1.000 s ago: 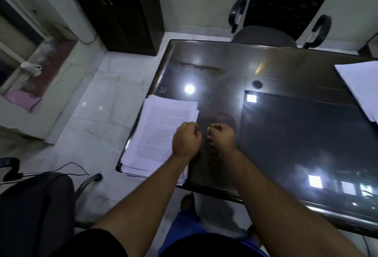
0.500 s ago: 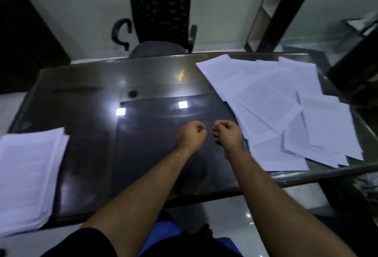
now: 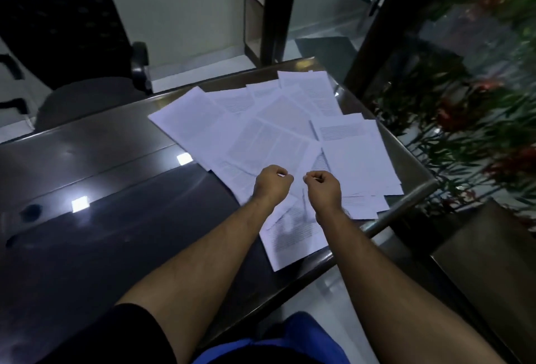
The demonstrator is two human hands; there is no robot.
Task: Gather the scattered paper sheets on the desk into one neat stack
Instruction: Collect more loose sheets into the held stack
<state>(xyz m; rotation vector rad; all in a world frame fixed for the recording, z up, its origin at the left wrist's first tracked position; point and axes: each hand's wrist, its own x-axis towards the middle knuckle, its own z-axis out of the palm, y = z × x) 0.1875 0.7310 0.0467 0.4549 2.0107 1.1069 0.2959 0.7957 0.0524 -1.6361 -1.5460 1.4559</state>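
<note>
**Over the right end of the desk, two curled fists above loose paper**

Above the dark glossy desk (image 3: 116, 218), both bare forearms reach forward side by side, wrists level, backs of the hands turned up toward the camera; the left hand (image 3: 271, 184) has its fingers curled in under the palm and holds nothing that shows; the right hand (image 3: 323, 187) is curled the same way, just beside the left with a narrow gap between the knuckles, and whether anything is pinched between its fingertips cannot be told. Under and beyond both hands lie the paper sheets (image 3: 275, 131), printed pages fanned and overlapping at odd angles across the desk's right end; one sheet runs out over the near edge below the right wrist. A black office chair (image 3: 87, 73) stands behind the desk's far side; red-flowered plants (image 3: 478, 102) show at the right.
</note>
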